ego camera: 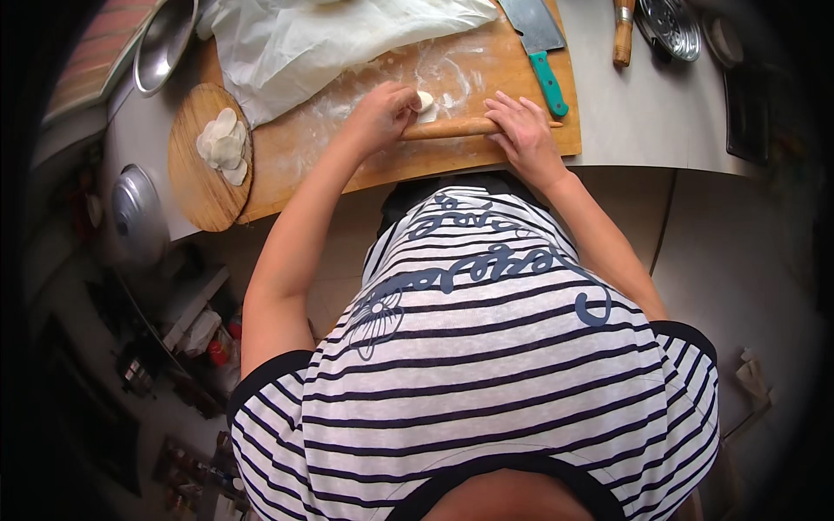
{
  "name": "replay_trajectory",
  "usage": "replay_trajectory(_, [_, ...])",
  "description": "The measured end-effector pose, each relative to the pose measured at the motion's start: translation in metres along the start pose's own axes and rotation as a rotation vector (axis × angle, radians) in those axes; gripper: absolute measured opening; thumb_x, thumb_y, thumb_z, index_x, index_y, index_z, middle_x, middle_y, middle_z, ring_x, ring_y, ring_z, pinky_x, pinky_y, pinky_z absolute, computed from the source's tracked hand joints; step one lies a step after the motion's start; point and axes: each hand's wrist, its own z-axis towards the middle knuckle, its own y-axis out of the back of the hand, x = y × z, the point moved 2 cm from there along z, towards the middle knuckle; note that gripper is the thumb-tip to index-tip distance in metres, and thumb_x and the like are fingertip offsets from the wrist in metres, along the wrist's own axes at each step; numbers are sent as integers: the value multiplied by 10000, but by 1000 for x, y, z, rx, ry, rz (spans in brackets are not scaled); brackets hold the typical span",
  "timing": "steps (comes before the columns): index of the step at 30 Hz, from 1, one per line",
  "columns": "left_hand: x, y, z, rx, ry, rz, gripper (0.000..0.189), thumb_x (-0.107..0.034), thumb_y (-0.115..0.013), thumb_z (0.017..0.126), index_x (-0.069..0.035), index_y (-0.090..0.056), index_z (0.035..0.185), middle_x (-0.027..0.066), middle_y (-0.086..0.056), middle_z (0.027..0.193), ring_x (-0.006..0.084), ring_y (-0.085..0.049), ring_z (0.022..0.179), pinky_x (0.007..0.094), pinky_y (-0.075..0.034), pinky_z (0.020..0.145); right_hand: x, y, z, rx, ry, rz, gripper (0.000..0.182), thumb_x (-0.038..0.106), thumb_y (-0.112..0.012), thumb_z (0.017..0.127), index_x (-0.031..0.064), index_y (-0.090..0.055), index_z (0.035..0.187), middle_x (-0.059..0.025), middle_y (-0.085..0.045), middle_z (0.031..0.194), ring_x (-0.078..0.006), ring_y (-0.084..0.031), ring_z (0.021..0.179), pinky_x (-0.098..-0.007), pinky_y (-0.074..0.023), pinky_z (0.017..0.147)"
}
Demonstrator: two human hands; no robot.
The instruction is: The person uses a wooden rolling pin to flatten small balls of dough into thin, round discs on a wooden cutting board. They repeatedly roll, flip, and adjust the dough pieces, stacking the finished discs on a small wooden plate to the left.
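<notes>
My left hand [386, 112] pinches the edge of a small piece of dough [425, 102] on the floured wooden board [293, 153]. A thin wooden rolling pin [449, 128] lies across the near side of the dough, its left end close to my left fingers. Over the pin's right part rests my right hand [523, 133], fingers spread and palm down. On the left, several flat dough wrappers [223, 146] overlap on a round wooden board [195, 195]. How much of the dough lies under the pin is hidden.
A cleaver with a green handle [549, 84] lies at the board's right edge. A white cloth or sheet [313, 52] covers the far left part of the board. A metal bowl [165, 45] stands far left, with a metal lid [135, 202] nearer. A wooden handle [623, 36] lies far right.
</notes>
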Motion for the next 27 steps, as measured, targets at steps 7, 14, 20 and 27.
replay_trajectory(7, [-17, -28, 23, -81, -186, 564, 589, -388, -390, 995, -98, -292, 1498, 41, -264, 1574, 197, -173, 1472, 393, -127, 1203, 1, 1, -3, 50, 14, 5, 284, 108, -689, 822, 81, -601, 1090, -56, -622, 1242, -226, -498, 1287, -427, -329, 1084])
replay_trajectory(14, [-10, -50, 37, -20, -150, 604, 634, -470, -311, 1009, -131, -209, 1536, 32, -200, 1601, 202, -111, 1489, 447, -37, 1205, -2, 1, -11, 106, 10, 13, 297, 99, -689, 816, 76, -601, 1098, -54, -609, 1262, -224, -483, 1302, -431, -324, 1089])
replay_trajectory(20, [1, -20, 17, -256, -41, 294, 474, -343, -531, 943, -165, -487, 1380, 75, -454, 1428, 279, -328, 1367, 475, -169, 1127, -1, 3, -7, 63, 2, 19, 294, 108, -681, 826, 72, -601, 1107, -51, -610, 1261, -222, -479, 1307, -426, -322, 1092])
replay_trajectory(27, [-4, -4, 7, -85, 24, 111, 230, -248, -724, 761, -109, -607, 902, 82, -594, 1072, 280, -516, 1050, 429, -367, 931, 5, -4, -3, 79, 17, 53, 287, 103, -684, 823, 72, -609, 1098, -52, -613, 1256, -219, -486, 1301, -424, -325, 1090])
